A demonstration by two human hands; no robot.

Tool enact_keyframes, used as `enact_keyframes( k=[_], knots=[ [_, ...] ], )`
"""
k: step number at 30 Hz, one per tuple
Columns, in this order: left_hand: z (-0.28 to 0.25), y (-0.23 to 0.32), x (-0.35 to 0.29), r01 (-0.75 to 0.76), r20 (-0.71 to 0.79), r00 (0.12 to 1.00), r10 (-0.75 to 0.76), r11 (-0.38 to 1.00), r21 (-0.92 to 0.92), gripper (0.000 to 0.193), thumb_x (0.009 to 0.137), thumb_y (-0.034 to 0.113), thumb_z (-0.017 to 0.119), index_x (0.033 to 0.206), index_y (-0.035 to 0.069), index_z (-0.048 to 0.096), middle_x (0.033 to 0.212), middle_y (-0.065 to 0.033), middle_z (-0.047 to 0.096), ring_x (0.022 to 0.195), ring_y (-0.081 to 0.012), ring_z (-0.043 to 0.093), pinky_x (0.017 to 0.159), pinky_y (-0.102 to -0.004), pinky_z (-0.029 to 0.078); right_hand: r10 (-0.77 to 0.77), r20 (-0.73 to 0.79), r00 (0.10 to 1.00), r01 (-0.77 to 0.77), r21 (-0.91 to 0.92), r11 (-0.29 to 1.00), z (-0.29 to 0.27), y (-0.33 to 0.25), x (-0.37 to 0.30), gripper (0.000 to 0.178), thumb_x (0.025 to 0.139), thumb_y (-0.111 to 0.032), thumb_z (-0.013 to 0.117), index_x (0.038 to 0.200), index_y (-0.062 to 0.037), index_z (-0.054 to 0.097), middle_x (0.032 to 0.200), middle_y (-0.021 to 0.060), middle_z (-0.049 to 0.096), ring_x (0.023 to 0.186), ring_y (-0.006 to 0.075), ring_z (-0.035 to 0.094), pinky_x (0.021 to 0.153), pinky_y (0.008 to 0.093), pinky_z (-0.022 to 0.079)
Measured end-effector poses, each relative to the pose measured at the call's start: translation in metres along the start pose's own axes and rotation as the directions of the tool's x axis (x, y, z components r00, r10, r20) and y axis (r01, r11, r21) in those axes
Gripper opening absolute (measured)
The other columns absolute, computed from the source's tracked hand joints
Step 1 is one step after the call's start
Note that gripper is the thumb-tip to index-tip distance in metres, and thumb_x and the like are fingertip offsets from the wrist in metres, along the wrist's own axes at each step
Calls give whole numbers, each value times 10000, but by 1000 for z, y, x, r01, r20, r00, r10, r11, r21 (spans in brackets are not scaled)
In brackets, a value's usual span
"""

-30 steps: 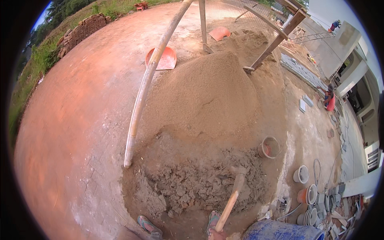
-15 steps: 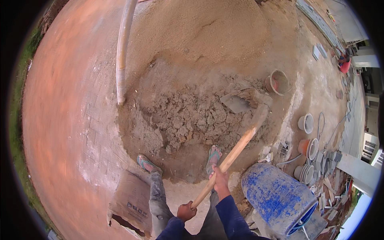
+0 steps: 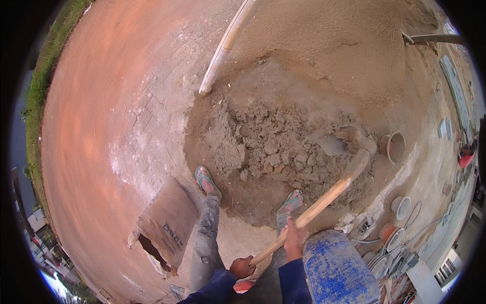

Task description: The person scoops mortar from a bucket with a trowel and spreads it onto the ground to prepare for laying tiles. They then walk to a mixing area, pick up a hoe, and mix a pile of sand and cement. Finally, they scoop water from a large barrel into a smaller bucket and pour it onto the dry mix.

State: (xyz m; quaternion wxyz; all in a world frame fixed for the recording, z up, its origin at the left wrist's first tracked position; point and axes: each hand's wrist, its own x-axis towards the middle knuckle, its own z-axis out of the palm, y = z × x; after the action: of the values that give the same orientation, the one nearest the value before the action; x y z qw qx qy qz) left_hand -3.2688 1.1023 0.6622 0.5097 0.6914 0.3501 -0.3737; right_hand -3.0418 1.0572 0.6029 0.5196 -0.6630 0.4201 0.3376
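Both of my hands are wrapped round the wooden handle of a hoe (image 3: 324, 201). My left hand (image 3: 242, 267) is closed on the butt end, low in front of my legs. Farther up the shaft, my right hand (image 3: 293, 240) grips it beside my right shin. The muddy grey blade (image 3: 333, 144) rests at the right side of a heap of wet, lumpy mortar (image 3: 273, 139); part of its edge is hidden in the mix. My feet, in green flip-flops, stand at the near edge of the mortar.
A sand pile (image 3: 344, 45) rises behind the mortar, with a long pale pipe (image 3: 225, 48) to its left. A torn paper sack (image 3: 172, 223) lies left of my legs, a blue barrel (image 3: 339, 268) to the right. Several buckets (image 3: 394, 148) stand rightward; a person in red (image 3: 466, 158) crouches far right.
The view has swung left, so the scene sits farther right. My hands keep their hold on the hoe, and its blade stays at the right side of the mortar.
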Motion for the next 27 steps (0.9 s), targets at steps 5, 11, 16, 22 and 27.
enact_keyframes(
  k=[5,11,16,22,27],
  knots=[
    [-82,44,-9,45,-140,989,-47,999,-14,269,787,278,602,908,47,537,655,-203,620,633,-401,627,618,-508,497,93,253,963,-89,-29,996,93,-68,-9,236,832,-148,692,916,-93,478,609,22,484,470,142,488,419,305,422],
    [-260,74,63,145,-349,934,-73,972,187,232,768,172,620,910,7,540,726,-206,650,688,-384,655,635,-468,520,150,580,800,-195,16,981,291,-93,79,222,861,-247,671,871,-125,485,619,7,483,508,145,486,468,320,425],
    [-373,43,110,201,-482,876,-20,924,325,219,776,138,609,927,-19,584,783,-199,660,757,-364,666,684,-449,532,150,573,806,-240,85,967,427,-78,95,275,883,-301,635,920,-114,436,634,20,468,514,167,483,474,355,430],
    [-422,-7,90,145,-357,933,-35,948,285,280,755,136,612,968,-42,581,809,-237,644,771,-397,649,695,-460,527,179,349,920,-189,-5,982,463,-39,53,292,909,-329,573,963,-86,419,625,45,460,474,191,467,458,377,423],
    [-386,-9,41,190,-219,963,-160,974,122,322,731,127,610,990,-64,595,859,-272,643,818,-411,646,726,-475,519,242,263,934,-187,-215,958,418,-1,28,282,908,-306,567,977,-81,411,618,51,460,442,202,474,401,382,421]
  ],
)
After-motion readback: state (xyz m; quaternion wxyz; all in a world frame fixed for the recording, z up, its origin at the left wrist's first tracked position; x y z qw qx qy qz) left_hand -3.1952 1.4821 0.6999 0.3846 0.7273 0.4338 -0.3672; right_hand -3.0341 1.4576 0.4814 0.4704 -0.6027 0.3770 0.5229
